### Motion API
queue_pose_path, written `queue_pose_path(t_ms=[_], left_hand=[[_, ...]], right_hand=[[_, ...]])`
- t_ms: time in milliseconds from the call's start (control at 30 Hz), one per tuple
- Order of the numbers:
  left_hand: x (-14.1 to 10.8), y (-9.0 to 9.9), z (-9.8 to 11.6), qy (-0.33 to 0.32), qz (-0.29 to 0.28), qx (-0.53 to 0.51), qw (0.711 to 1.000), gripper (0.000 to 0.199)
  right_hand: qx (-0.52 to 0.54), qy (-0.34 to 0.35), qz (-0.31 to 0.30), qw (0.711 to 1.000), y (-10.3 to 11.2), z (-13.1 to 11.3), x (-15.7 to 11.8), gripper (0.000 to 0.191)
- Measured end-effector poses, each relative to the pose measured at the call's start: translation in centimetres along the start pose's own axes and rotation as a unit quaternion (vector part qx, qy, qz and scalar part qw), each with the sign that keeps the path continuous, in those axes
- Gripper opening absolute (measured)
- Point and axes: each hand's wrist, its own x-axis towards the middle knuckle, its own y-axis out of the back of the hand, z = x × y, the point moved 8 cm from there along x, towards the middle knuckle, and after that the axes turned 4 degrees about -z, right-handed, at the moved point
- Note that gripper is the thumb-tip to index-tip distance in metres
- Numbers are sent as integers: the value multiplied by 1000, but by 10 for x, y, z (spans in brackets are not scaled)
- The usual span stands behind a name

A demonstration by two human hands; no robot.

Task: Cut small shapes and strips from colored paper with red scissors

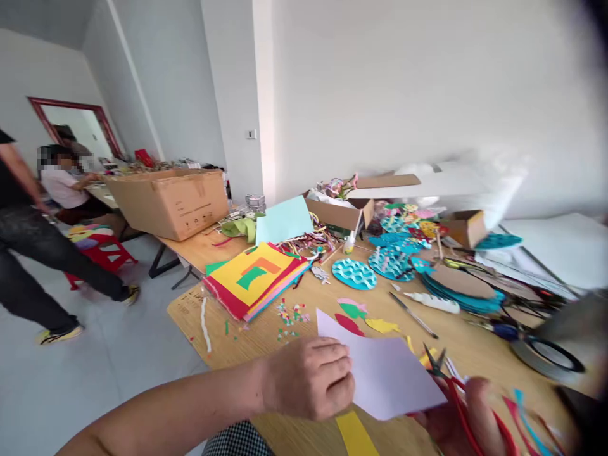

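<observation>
My left hand point(311, 379) is closed on the left side of a sheet of lavender paper point(392, 373), held tilted above the table. My right hand point(477, 411) is wrapped round the red handles of a pair of scissors point(456, 387), whose blades are parted beside the paper's right edge. Part of that hand is under the sheet's lower right corner; whether it pinches the paper I cannot tell. Just beyond the sheet lie paper fish shapes: a green one point(352, 310), a red one point(349, 325) and a yellow one point(382, 325). A yellow paper strip point(356, 436) lies below.
Stacked coloured sheets point(237, 278) lie at left among paper scraps point(289, 316). Blue wavy discs point(354, 273), a pen point(413, 315), a white glue bottle point(434, 302) and a tape roll point(546, 358) lie beyond. A large carton point(190, 206) stands back left; people are farther left.
</observation>
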Motion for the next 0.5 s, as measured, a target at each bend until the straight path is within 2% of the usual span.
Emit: queue_pose_path(t_ms=[67,133,200,267,367,400,433,467,500], left_hand=[[1,3,4,-31,16,38,999,14],[2,7,4,-51,24,51,997,12],[3,12,0,-56,24,42,997,12],[5,15,-10,-35,36,8,999,16],[10,14,-39,58,92,-95,989,30],[12,8,-53,114,114,-145,976,37],[11,1,-68,190,143,-202,950,43],[9,-10,-82,270,171,-270,908,49],[5,-27,-93,349,189,-354,847,54]], right_hand=[[75,-19,38,996,3,-1,-5,47],[118,-55,45,990,1,1,-8,22],[140,-63,83,985,4,-2,-9,17],[166,-30,110,980,7,-10,-9,16],[214,34,133,967,10,-24,-10,17],[228,57,144,961,12,-28,-11,18],[236,79,157,956,14,-32,-12,18],[239,99,171,951,17,-35,-14,19],[238,113,183,947,19,-38,-15,20]])
